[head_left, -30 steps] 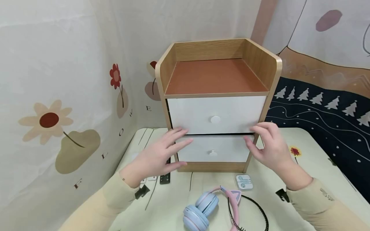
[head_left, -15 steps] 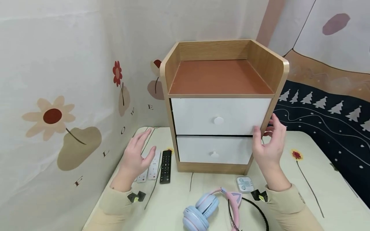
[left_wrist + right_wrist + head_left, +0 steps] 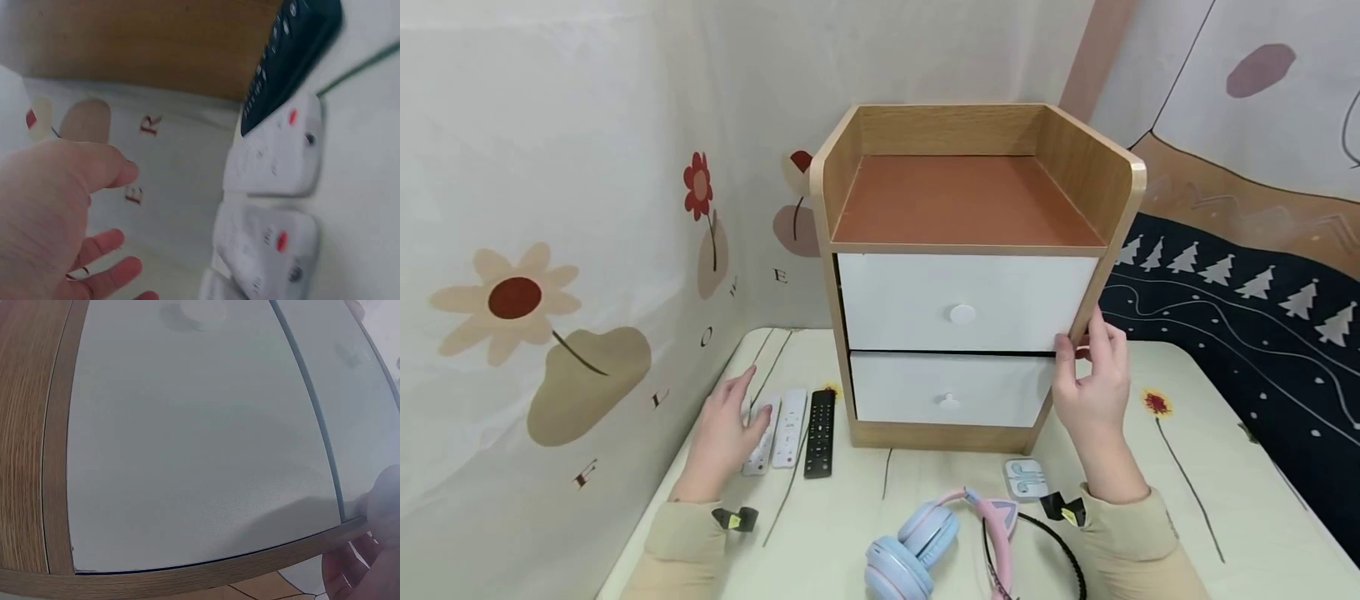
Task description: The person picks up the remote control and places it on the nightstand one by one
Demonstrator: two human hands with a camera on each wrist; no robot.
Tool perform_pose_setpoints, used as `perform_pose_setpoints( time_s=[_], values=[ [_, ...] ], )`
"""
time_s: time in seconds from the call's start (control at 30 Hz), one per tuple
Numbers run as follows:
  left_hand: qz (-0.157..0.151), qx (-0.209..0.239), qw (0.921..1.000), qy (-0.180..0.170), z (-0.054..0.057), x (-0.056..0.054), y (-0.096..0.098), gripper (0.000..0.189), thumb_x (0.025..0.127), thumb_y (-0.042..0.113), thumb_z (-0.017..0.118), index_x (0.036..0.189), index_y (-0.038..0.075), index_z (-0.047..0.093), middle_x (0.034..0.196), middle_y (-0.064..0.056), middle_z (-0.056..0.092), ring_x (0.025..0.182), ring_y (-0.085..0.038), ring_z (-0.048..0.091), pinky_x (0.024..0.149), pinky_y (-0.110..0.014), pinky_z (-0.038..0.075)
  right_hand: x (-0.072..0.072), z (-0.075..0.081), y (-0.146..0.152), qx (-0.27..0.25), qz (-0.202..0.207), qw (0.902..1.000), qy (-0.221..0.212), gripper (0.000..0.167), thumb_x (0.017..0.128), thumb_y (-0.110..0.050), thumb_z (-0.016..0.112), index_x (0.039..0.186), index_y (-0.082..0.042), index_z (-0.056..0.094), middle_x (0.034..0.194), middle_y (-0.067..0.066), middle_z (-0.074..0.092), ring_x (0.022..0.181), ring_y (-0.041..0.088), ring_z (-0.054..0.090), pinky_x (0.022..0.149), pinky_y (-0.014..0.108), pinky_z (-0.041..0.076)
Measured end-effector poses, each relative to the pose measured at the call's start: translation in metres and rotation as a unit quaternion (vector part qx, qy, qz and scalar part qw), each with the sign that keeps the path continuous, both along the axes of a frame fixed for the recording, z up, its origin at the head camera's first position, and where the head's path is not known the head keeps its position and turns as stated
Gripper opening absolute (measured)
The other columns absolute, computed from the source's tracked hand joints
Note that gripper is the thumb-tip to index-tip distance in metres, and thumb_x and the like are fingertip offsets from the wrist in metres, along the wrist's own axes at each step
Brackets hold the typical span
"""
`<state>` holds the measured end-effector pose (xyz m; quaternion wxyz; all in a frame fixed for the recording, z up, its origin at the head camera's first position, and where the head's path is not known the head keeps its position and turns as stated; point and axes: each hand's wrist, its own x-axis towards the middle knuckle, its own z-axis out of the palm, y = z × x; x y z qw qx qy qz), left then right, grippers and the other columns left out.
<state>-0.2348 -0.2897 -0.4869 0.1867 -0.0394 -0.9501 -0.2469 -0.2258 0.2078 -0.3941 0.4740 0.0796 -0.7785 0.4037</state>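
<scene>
A small wooden drawer cabinet (image 3: 943,436) stands at the back, with a white upper drawer (image 3: 902,292) and a white lower drawer (image 3: 902,383), both pushed in. My right hand (image 3: 1093,387) grips its right side edge, thumb on the front and fingers round the side; the right wrist view shows the thumb near the gap between the drawers. To the left of the cabinet, my left hand (image 3: 718,437) holds nothing, its fingers extended beside two white remotes (image 3: 789,427). A black remote (image 3: 820,433) lies between these and the cabinet.
Blue and pink cat-ear headphones (image 3: 901,567) and a black hoop-shaped band (image 3: 1067,554) lie in front. A small clear case with earphones (image 3: 1026,479) sits near the cabinet's right front corner. Patterned fabric walls (image 3: 625,167) close in the left and back.
My left hand has left the cabinet front and moved left and down beside the remotes. My right hand has shifted from the drawer fronts to grip the cabinet's right edge.
</scene>
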Motion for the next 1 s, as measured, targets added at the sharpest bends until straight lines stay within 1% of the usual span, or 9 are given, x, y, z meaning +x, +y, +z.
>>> perform_pose_setpoints(
  time_s=[0.07,0.23,0.47,0.57,0.67,0.8,0.9,1.0],
  values=[
    [0.012,-0.001,0.9995,-0.028,-0.004,-0.002,-0.003,0.077,0.104,0.026,0.071,0.171,0.01,0.037,0.16,-0.03,0.049,0.143,-0.059,0.049,0.114,-0.076,0.043,0.0,0.0,0.001,-0.001,0.002,1.0,-0.006,0.062,0.105,-0.002,0.069,0.164,-0.007,0.05,0.124,0.031,0.059,0.11,-0.015,0.049,0.091,0.002,0.044],
    [0.036,0.002,0.997,-0.068,-0.015,-0.006,-0.009,0.075,0.104,0.027,0.069,0.169,0.005,0.038,0.159,-0.035,0.046,0.14,-0.062,0.047,0.112,-0.076,0.044,0.002,0.001,0.004,-0.006,0.006,0.9998,-0.016,0.063,0.105,-0.002,0.069,0.165,-0.012,0.051,0.119,0.029,0.06,0.109,-0.016,0.05,0.09,0.002,0.045],
    [0.076,-0.003,0.9903,-0.116,-0.029,-0.004,-0.019,0.073,0.105,0.027,0.066,0.167,-0.001,0.039,0.158,-0.043,0.043,0.138,-0.067,0.047,0.113,-0.077,0.042,0.004,0.0,0.006,-0.003,0.009,0.9997,-0.022,0.063,0.104,0.0,0.071,0.164,-0.01,0.053,0.114,0.03,0.06,0.108,-0.017,0.049,0.09,0.001,0.046],
    [0.084,-0.008,0.987,-0.137,-0.032,-0.004,-0.024,0.072,0.107,0.029,0.063,0.166,-0.003,0.039,0.158,-0.044,0.043,0.139,-0.068,0.047,0.115,-0.076,0.042,0.005,0.001,0.006,0.0,0.012,0.9997,-0.022,0.064,0.103,0.001,0.071,0.163,-0.008,0.052,0.113,0.03,0.061,0.107,-0.018,0.049,0.089,0.0,0.045],
    [0.084,-0.012,0.9857,-0.146,-0.033,-0.003,-0.027,0.069,0.107,0.03,0.061,0.164,-0.004,0.041,0.156,-0.045,0.044,0.14,-0.068,0.047,0.116,-0.076,0.041,0.005,0.001,0.005,0.0,0.016,0.9996,-0.021,0.065,0.102,0.002,0.072,0.163,-0.007,0.052,0.112,0.029,0.061,0.106,-0.018,0.05,0.089,0.0,0.045],
    [0.086,-0.023,0.986,-0.141,-0.034,-0.003,-0.029,0.066,0.106,0.03,0.062,0.159,-0.006,0.048,0.152,-0.046,0.048,0.136,-0.068,0.05,0.113,-0.076,0.043,0.006,0.001,0.005,-0.001,0.019,0.9996,-0.021,0.066,0.101,0.003,0.073,0.163,-0.007,0.052,0.113,0.028,0.063,0.105,-0.017,0.051,0.088,-0.001,0.046],
    [0.093,-0.033,0.9847,-0.144,-0.034,-0.002,-0.028,0.064,0.105,0.032,0.062,0.156,-0.006,0.051,0.149,-0.046,0.052,0.133,-0.068,0.053,0.111,-0.076,0.045,0.007,0.0,0.006,-0.001,0.019,0.9996,-0.02,0.067,0.101,0.003,0.074,0.163,-0.007,0.052,0.113,0.028,0.063,0.104,-0.016,0.051,0.088,-0.001,0.045],
    [0.102,-0.041,0.982,-0.154,-0.032,0.0,-0.027,0.064,0.105,0.033,0.063,0.156,-0.004,0.052,0.148,-0.045,0.055,0.132,-0.069,0.054,0.109,-0.077,0.046,0.007,-0.001,0.007,0.001,0.017,0.9997,-0.019,0.067,0.1,0.004,0.074,0.163,-0.006,0.051,0.112,0.028,0.064,0.104,-0.016,0.051,0.088,-0.002,0.044]
  ],
)
